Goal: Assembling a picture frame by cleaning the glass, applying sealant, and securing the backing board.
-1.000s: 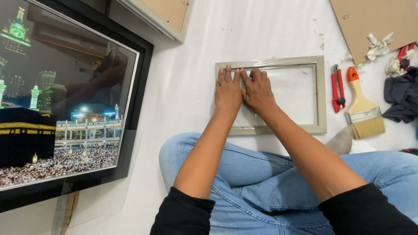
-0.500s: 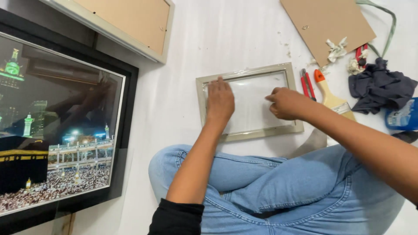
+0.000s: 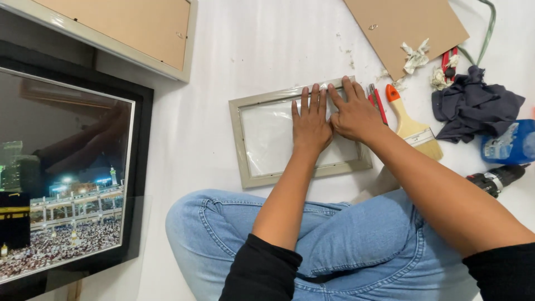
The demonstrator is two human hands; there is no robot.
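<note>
Since half a second ago, my right hand (image 3: 352, 114) has come back beside my left hand (image 3: 311, 124); both lie flat and open, gripping nothing, on the small grey picture frame (image 3: 243, 139) on the white floor before my knees. Just right lie red cutters (image 3: 375, 101) and a paintbrush (image 3: 411, 126).

- Small picture frame (image 3: 241, 134) at centre – pale beige-grey.
- Paintbrush (image 3: 409, 124) at two o'clock – orange handle, pale straw bristles.
- Cloth (image 3: 476, 106) at two o'clock – dark navy.
- Large framed picture (image 3: 72, 184) at nine o'clock – black frame.
- Jeans (image 3: 356, 245) at six o'clock – light blue.
</note>
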